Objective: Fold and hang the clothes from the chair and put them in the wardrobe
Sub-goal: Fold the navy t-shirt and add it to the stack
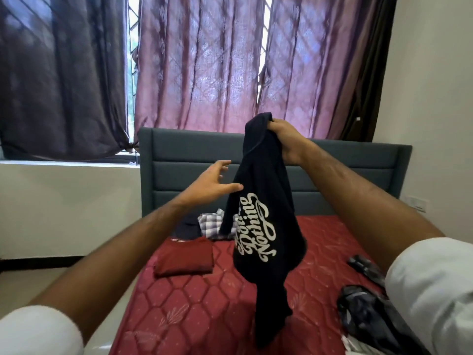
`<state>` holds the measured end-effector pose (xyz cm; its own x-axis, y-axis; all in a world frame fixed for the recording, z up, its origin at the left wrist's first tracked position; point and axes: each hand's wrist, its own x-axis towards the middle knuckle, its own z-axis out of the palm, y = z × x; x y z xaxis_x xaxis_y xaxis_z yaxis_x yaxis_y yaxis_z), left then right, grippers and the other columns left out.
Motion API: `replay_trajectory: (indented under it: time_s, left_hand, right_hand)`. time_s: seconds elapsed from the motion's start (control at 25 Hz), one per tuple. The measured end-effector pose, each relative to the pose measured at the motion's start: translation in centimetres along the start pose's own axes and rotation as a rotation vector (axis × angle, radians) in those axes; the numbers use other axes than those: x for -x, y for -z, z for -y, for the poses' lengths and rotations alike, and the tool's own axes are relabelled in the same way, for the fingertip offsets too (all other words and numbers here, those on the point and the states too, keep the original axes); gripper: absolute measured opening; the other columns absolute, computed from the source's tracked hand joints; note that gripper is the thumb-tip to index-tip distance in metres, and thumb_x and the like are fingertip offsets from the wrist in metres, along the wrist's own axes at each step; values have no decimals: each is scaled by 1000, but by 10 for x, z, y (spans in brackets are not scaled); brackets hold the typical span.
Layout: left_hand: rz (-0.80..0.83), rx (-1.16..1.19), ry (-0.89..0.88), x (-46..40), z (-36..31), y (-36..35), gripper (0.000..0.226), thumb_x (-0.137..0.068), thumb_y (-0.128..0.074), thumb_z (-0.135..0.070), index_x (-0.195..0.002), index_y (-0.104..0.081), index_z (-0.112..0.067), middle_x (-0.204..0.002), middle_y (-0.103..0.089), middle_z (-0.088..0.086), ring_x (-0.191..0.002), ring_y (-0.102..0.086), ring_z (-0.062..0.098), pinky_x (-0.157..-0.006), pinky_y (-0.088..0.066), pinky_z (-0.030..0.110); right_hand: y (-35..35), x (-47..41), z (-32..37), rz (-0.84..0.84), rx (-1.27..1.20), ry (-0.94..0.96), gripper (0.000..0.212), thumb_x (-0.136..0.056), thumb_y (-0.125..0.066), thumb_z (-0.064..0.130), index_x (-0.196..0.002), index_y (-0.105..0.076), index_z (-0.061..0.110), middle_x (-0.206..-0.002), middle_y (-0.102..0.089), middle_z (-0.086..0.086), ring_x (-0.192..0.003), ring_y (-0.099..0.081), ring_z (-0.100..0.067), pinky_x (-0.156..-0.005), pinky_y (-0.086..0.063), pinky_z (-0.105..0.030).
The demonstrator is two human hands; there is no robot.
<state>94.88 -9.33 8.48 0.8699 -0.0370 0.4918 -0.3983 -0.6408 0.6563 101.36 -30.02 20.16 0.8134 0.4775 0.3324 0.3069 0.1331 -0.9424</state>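
A black T-shirt [263, 226] with white script lettering hangs in the air over the bed. My right hand [286, 139] grips its top edge, raised in front of the headboard. My left hand [212, 183] is beside the shirt's left edge with fingers spread, its fingertips at the fabric without a grip. A folded maroon garment [184, 257] lies on the red mattress [199, 303]. Behind it sits a crumpled checked shirt [212, 222] on a dark piece of clothing [188, 226].
A grey padded headboard [179, 170] stands against purple curtains [199, 67] and a window. Dark clothing [366, 321] is heaped at the mattress's right edge, with a dark item [363, 265] beyond it. A wall socket [416, 203] is on the right wall.
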Motion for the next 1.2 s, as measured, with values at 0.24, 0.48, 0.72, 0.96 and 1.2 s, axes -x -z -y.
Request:
replay_trajectory:
  time_s: [0.24, 0.48, 0.72, 0.96, 1.2]
  left_hand:
    - [-72, 315, -9, -26, 2, -51, 8, -98, -65, -20, -103, -70, -23, -95, -75, -13, -92, -67, 6, -92, -53, 36]
    - [-61, -671, -175, -29, 11, 15, 11, -94, -56, -21, -103, -59, -18, -103, -68, 0, -99, -66, 29, -73, -51, 42]
    - [-227, -1021, 27, -22, 8, 72, 22, -84, -56, -11, -103, -65, -20, -111, -70, 9, -101, -66, 38, -72, -49, 42]
    - [-231, -846, 168, -8, 11, 125, 36, -75, -55, -1, -99, -74, -20, -109, -70, 12, -104, -65, 36, -82, -55, 44]
    - [-301, -1050, 407, 11, 46, 121, 29, -87, -53, -10, -112, -67, -5, -119, -66, 22, -108, -64, 41, -87, -50, 44]
  right_hand:
    - [45, 4, 7, -37, 158, 20, 20, -103, -59, 24, -106, -69, 7, -101, -74, -13, -85, -73, -20, -76, -62, -35]
    - [105, -7, -6, -110, 1010, 250, 19, -104, -55, 24, -104, -74, 19, -100, -71, 1, -92, -66, -13, -82, -51, -30]
    - [109, -3, -38, 38, 1189, 381, 58, -88, -74, 49, -64, -41, 8, -59, -36, 2, -57, -32, -10, -57, -29, -33]
    - [129, 2, -68, 206, 1090, 191, 50, -77, -84, 50, -71, -56, 10, -64, -47, 8, -62, -43, -5, -61, -38, -31]
    - [128, 11, -88, 358, 1009, -198, 24, -76, -89, 23, -93, -76, 13, -93, -79, -2, -85, -74, -21, -79, -62, -36]
